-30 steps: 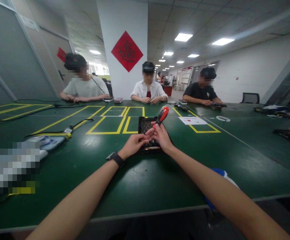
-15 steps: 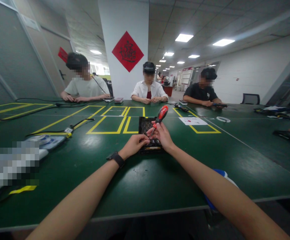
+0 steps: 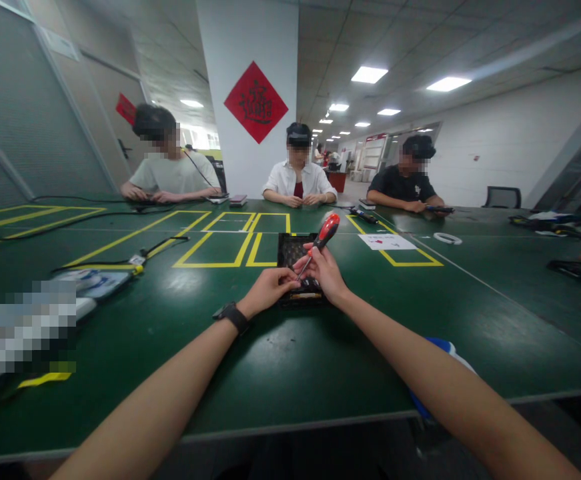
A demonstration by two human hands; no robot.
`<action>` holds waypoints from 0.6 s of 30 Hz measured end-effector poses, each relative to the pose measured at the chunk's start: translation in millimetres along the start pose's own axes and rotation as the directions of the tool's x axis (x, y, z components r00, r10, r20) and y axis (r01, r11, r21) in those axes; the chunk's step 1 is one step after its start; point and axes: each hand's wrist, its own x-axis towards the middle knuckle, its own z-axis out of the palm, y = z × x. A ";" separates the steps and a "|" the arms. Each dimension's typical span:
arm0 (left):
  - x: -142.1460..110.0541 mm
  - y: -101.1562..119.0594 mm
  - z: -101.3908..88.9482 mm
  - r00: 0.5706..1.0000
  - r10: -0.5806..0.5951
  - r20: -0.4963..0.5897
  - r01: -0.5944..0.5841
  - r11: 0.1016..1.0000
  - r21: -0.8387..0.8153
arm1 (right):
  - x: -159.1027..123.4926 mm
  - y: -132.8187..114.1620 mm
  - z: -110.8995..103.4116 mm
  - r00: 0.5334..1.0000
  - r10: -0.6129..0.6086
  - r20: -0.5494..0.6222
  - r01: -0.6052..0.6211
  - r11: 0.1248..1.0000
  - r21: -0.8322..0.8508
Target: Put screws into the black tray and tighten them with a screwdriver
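Screwdriver (image 3: 326, 233), its handle at two o'clock from the left hand (image 3: 269, 288), whose fingers draw in by the shaft's tip; whether they pinch the tip or a small piece I cannot tell. Next rightward, the open black case (image 3: 285, 250) lies beneath both hands and the shaft. The right hand (image 3: 328, 279) pinches the screwdriver between thumb and fingers, the handle at twelve o'clock from it. Compared with half a second ago, the handle's butt leans slightly more toward one o'clock. The handle is red and black; the thin metal shaft points to seven o'clock.
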 end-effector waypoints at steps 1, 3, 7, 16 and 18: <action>-0.1 0.1 -0.3 1.000 0.004 0.013 -0.004 1.000 0.002 | 0.2 0.6 -0.8 1.000 0.005 0.004 -0.005 1.000 0.006; -0.2 -0.2 -0.4 1.000 0.015 0.023 -0.015 1.000 0.008 | 0.7 1.8 -2.5 1.000 0.015 0.003 -0.015 1.000 0.017; 0.5 -0.8 1.1 1.000 0.025 -0.013 -0.025 1.000 0.007 | 1.1 2.2 -2.6 1.000 0.016 -0.017 -0.015 1.000 0.024; 0.7 3.1 1.2 0.999 -0.009 -0.034 0.010 1.000 0.029 | 0.4 1.0 -0.6 1.000 0.004 -0.003 -0.004 1.000 0.001; 0.7 3.7 0.3 0.999 0.008 -0.032 -0.006 0.999 0.052 | 0.1 0.6 -1.0 1.000 0.009 0.008 -0.009 1.000 -0.001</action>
